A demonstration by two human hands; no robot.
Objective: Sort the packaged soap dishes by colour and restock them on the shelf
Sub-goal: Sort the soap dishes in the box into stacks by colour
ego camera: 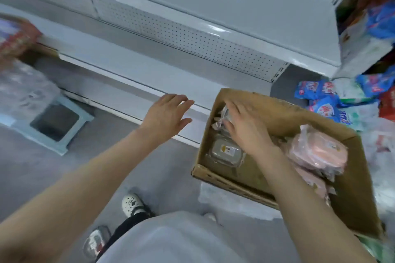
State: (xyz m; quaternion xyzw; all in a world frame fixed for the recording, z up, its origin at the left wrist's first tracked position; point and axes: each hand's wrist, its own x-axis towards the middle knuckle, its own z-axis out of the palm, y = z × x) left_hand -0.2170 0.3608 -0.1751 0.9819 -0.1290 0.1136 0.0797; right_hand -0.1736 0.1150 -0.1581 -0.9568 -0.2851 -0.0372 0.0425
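A: Where were the soap dishes [316, 156] seen?

B: In the cardboard box [277, 113]: grey packets [226, 151] were kept toward 10 o'clock, pink packets [318, 149] toward 3 o'clock, with the shelf [128, 74] at 12 o'clock.

A: And the hands?

B: The left hand [166, 115] was held released, nothing in it. The right hand [245, 130] was laid over a grey packet; whether it was grasped could not be told.

A: How was the step to be done well?

B: It was judged that one colour only should be lifted, the slippery wrap pinched firmly.

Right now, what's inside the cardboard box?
One grey packaged soap dish lies near the left wall; pink packaged soap dishes are piled at right. The right hand covers more wrapped packs in the far corner, colour and count hidden.
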